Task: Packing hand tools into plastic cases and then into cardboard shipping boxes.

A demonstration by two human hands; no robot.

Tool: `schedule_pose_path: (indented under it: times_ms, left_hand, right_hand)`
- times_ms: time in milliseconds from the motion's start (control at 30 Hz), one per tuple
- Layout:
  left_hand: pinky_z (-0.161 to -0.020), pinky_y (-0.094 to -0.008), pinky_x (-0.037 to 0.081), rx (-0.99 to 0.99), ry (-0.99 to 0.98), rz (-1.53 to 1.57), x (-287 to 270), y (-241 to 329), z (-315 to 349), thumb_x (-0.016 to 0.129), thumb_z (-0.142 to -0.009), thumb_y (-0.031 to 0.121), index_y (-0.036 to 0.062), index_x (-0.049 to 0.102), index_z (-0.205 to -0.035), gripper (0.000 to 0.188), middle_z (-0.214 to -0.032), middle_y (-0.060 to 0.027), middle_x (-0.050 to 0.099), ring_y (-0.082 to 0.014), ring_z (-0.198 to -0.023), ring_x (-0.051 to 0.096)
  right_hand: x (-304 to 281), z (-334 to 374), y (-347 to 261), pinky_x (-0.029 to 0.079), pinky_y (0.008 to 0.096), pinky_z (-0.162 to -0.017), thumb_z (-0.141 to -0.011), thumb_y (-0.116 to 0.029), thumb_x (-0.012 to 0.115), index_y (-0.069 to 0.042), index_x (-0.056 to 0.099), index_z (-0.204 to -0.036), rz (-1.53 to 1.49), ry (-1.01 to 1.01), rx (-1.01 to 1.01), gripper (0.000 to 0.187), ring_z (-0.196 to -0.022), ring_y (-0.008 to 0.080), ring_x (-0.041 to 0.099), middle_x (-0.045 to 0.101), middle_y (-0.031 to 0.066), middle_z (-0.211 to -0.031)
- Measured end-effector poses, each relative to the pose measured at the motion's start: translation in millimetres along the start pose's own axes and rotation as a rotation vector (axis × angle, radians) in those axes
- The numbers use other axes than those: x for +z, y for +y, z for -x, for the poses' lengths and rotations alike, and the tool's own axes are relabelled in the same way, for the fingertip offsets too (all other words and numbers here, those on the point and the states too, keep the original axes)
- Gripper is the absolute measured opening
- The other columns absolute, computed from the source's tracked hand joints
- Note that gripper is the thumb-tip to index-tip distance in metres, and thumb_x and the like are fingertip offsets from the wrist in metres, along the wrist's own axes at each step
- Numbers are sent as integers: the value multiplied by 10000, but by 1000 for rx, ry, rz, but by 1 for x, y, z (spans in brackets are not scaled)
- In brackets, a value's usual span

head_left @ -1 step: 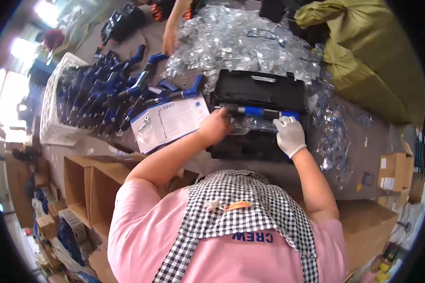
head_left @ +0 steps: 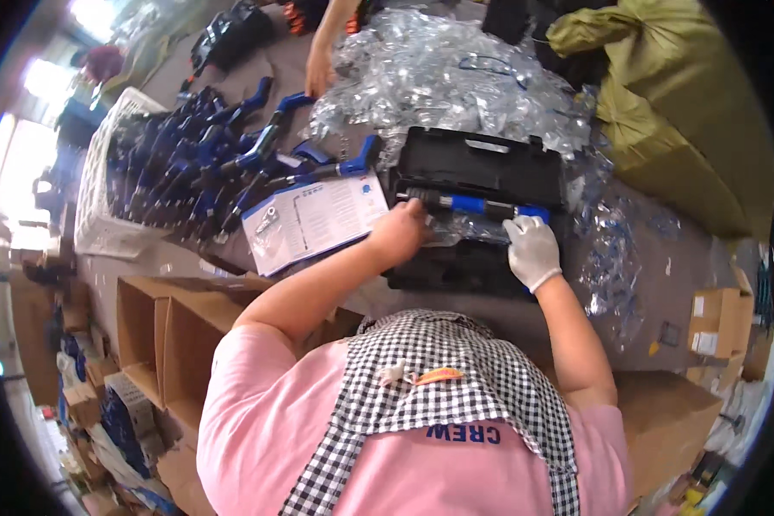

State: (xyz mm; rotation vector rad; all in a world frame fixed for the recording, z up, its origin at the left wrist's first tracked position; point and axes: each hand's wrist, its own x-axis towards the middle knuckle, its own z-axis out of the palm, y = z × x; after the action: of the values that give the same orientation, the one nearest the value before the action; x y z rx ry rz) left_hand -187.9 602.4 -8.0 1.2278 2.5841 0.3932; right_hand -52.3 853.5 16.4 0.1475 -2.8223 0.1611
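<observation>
In front of me an opened black plastic case [head_left: 482, 172] lies on the table, lid tipped away. A long black-and-blue tool [head_left: 467, 204] rests along it near the hinge, with clear plastic film [head_left: 464, 230] just on its near side. My bare left hand [head_left: 402, 234] has its fingers curled at the tool's left end. At the right end, my right hand [head_left: 533, 252], in a white glove, has its fingertips bent over the tool's blue part. The fingers partly cover both ends. Left of the case lies a printed sheet [head_left: 340, 211] with a small bagged metal part [head_left: 268, 225] on it.
Several blue-handled tools [head_left: 206, 155] pile up beside a white plastic crate [head_left: 99, 202]. Behind the case is a heap of clear plastic bags [head_left: 430, 73], with another person's hand [head_left: 320, 76] at its left. Olive sacks [head_left: 662, 120] stand right; cardboard boxes [head_left: 142, 335] are near.
</observation>
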Motion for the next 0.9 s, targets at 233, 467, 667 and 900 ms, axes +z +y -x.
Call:
schedule_pose_path:
  times_ms: [233,467,667,900]
  left_hand:
    - [-796,-448,520,-7,286,84,-3,0,4,664,-797,214,61,662,-898,183,-1011,-151,569,-332,-878,596]
    - [-1044,-445,378,-246,184,-122,10,-137,63,846,-629,387,7,501,-1303,847,-1307,-177,524,-375,-1250,440]
    - [-821,-468,497,-318,198,194,43,-159,70,632,-810,153,60,663,-878,120,-1081,-160,646,-383,-1026,594]
    - [-892,-472,493,94,559,108,-56,-61,35,606,-816,49,56,642,-946,135,-1048,-180,670,-369,-1031,631]
  right_hand:
    - [-20,0,-9,418,437,-980,-698,-79,582,-11,582,-1195,-45,-124,89,502,-1098,330,519,578,150,-1138]
    - [-49,2,-21,435,454,-964,-697,-2,624,4,602,-1130,-122,180,125,434,-1091,347,514,550,146,-1151]
    - [-43,-17,-21,429,465,-973,-701,-52,672,-18,623,-1107,-94,197,108,409,-1108,344,522,557,136,-1149]
    - [-42,-7,-14,359,472,-1055,-678,-292,782,-44,550,-1249,-221,218,203,664,-1236,353,436,493,150,-1292]
